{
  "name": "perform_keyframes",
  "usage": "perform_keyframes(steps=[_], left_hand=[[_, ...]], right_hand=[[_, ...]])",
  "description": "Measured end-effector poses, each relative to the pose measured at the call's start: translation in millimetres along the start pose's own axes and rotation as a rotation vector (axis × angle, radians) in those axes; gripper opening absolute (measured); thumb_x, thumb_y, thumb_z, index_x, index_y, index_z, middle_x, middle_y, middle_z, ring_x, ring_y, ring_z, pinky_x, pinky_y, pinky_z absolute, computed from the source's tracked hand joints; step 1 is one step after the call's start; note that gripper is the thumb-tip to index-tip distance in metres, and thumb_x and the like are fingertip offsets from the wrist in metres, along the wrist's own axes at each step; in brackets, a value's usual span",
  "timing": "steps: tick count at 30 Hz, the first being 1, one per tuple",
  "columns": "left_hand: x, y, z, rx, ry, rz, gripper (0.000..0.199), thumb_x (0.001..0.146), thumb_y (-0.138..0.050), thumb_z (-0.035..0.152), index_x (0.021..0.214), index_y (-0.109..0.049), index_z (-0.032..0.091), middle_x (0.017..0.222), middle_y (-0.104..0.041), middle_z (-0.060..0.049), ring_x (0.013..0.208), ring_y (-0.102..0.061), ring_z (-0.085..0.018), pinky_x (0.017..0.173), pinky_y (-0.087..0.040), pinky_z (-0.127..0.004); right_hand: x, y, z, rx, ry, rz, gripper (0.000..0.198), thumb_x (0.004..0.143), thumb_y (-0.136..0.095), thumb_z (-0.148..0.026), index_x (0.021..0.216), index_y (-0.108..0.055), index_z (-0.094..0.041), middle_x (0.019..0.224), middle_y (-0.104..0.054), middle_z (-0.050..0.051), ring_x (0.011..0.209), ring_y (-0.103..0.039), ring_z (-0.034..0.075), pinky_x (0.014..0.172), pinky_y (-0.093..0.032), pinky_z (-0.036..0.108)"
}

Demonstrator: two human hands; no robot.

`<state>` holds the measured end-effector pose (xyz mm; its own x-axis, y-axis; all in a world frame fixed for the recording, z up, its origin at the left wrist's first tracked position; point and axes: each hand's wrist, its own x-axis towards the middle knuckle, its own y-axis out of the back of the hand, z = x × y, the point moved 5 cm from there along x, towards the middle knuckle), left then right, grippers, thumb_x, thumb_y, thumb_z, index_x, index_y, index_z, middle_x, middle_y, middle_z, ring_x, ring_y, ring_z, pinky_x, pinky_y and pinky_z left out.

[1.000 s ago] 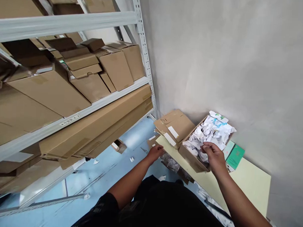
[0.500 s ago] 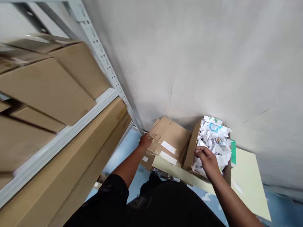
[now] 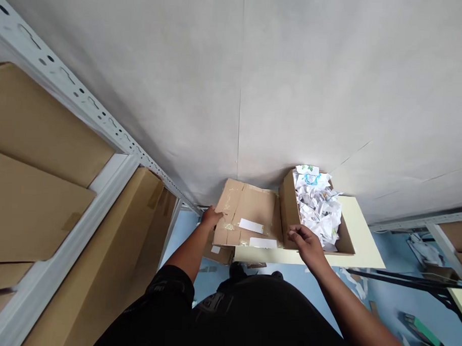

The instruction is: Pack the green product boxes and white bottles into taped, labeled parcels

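A flattened cardboard box (image 3: 258, 207) with clear tape and two white labels lies at the left end of a pale yellow table (image 3: 360, 228). My left hand (image 3: 211, 216) is closed on its left edge, the fingertips partly hidden. To the right stands an open cardboard box (image 3: 289, 205) heaped with crumpled white printed paper (image 3: 320, 209). My right hand (image 3: 307, 242) is over this box's near left corner, its fingers curled together in a pinch. Whatever those fingers hold, if anything, is too small to make out.
On the left, a white metal rack (image 3: 113, 174) holds large cardboard boxes (image 3: 29, 201). A grey wall (image 3: 294, 84) runs behind the table. Another carton (image 3: 222, 253) is below the table's left end. Scraps lie on the blue floor (image 3: 386, 294), and a black metal frame (image 3: 409, 282) is at right.
My view has swung right, bringing the floor and shelving on that side into sight. The flattened box is turned slightly, its left edge still in my left hand. My right hand stays pinched by the paper-filled box.
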<state>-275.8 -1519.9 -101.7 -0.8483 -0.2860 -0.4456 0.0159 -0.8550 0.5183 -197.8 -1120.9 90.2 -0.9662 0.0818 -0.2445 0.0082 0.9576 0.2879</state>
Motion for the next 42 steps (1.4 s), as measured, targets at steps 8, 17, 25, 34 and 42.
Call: perform_keyframes(steps=[8, 17, 25, 34, 42], left_hand=[[-41, 43, 46, -0.318, -0.121, 0.047, 0.046, 0.078, -0.071, 0.046, 0.112, -0.055, 0.019, 0.100, -0.073, -0.006, 0.084, -0.071, -0.021, 0.071, -0.055, -0.030], [-147, 117, 156, -0.867, -0.577, 0.075, 0.047, 0.078, -0.082, 0.040, 0.113, -0.056, 0.022, 0.103, -0.073, -0.002, 0.088, -0.070, -0.017, 0.081, -0.058, -0.030], [-252, -19, 236, -0.689, -0.627, -0.444, 0.049, 0.081, -0.082, 0.041, 0.121, -0.058, 0.023, 0.111, -0.075, -0.008, 0.102, -0.073, -0.026, 0.095, -0.059, -0.045], [-374, -275, 367, -0.448, -0.934, -0.630, 0.075, 0.088, -0.076, 0.048, 0.149, -0.042, 0.023, 0.147, -0.057, -0.015, 0.137, -0.055, -0.031, 0.117, -0.042, -0.048], [-467, -481, 409, -0.283, -1.025, -0.926, 0.066, 0.102, -0.045, 0.063, 0.153, -0.045, 0.022, 0.160, -0.046, -0.013, 0.153, -0.036, -0.029, 0.128, -0.024, -0.047]], right_hand=[[-24, 0, 11, -0.030, 0.026, -0.026, 0.042, 0.080, -0.073, -0.058, 0.099, -0.074, -0.021, 0.096, -0.076, 0.008, 0.091, -0.069, 0.028, 0.085, -0.053, 0.040], [-34, 20, 7, 0.055, 0.092, -0.026, 0.045, 0.084, -0.072, -0.058, 0.112, -0.071, -0.023, 0.110, -0.076, 0.009, 0.105, -0.069, 0.030, 0.094, -0.053, 0.044], [-77, 189, -14, 0.457, 0.364, 0.366, 0.057, 0.082, -0.076, -0.050, 0.131, -0.062, -0.025, 0.133, -0.070, 0.009, 0.121, -0.065, 0.029, 0.101, -0.053, 0.042], [-203, 413, 110, 0.316, 0.262, 0.805, 0.052, 0.075, -0.077, -0.045, 0.120, -0.065, -0.022, 0.114, -0.076, 0.008, 0.102, -0.068, 0.026, 0.089, -0.055, 0.039], [-293, 507, 198, 0.159, 0.103, 0.888, 0.052, 0.081, -0.074, -0.051, 0.124, -0.063, -0.023, 0.121, -0.073, 0.011, 0.107, -0.068, 0.030, 0.097, -0.056, 0.045]])
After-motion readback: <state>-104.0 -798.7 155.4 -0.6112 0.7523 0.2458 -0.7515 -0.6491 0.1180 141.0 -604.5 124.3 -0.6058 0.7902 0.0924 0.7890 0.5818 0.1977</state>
